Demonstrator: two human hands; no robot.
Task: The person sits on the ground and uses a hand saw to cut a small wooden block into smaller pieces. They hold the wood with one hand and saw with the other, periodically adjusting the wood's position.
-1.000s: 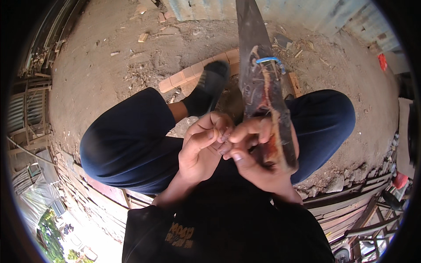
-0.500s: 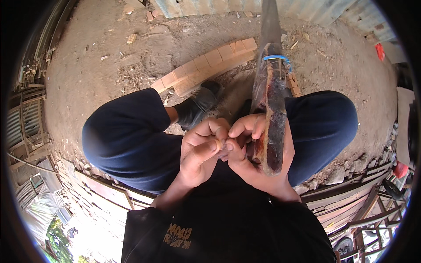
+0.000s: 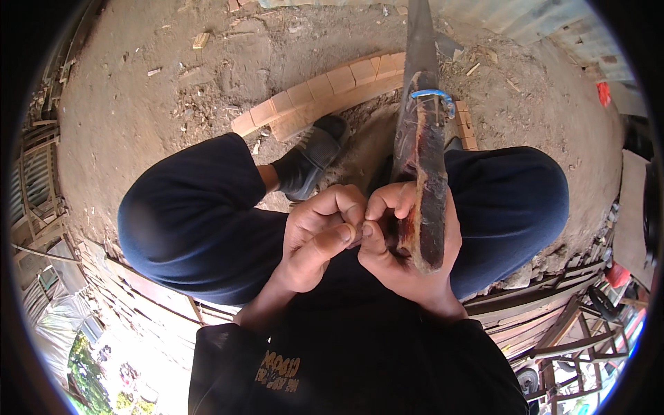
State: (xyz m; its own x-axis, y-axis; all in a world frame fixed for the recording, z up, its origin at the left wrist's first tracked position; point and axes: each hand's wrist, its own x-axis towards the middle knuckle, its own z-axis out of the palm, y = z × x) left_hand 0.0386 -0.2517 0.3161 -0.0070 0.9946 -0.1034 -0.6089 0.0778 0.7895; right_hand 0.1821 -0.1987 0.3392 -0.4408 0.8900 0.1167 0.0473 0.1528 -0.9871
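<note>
A long tool that looks like a handsaw [image 3: 430, 166] rests in my right hand [image 3: 398, 238], its worn dark wooden handle against the palm. Its grey blade [image 3: 419, 41] points away from me, and a blue tie [image 3: 436, 93] is looped where handle and blade meet. My right thumb and index finger are pinched together at their tips. My left hand [image 3: 321, 238] is closed in a pinch too, meeting the right fingertips in front of my lap. Whatever lies between the fingertips is too small and covered to name.
A curved row of light wooden blocks [image 3: 320, 87] lies on the dirt floor [image 3: 159, 104] beyond my shoe [image 3: 315, 155]. More blocks [image 3: 465, 124] sit right of the blade. Corrugated sheeting [image 3: 532, 24] stands at the far right; stacked wooden slats [image 3: 532, 304] run behind me.
The fingertips have shifted slightly and come closer together; a small pale bit seen between them before is now hidden. The saw stays in the right hand, and the whole view has tilted a little.
</note>
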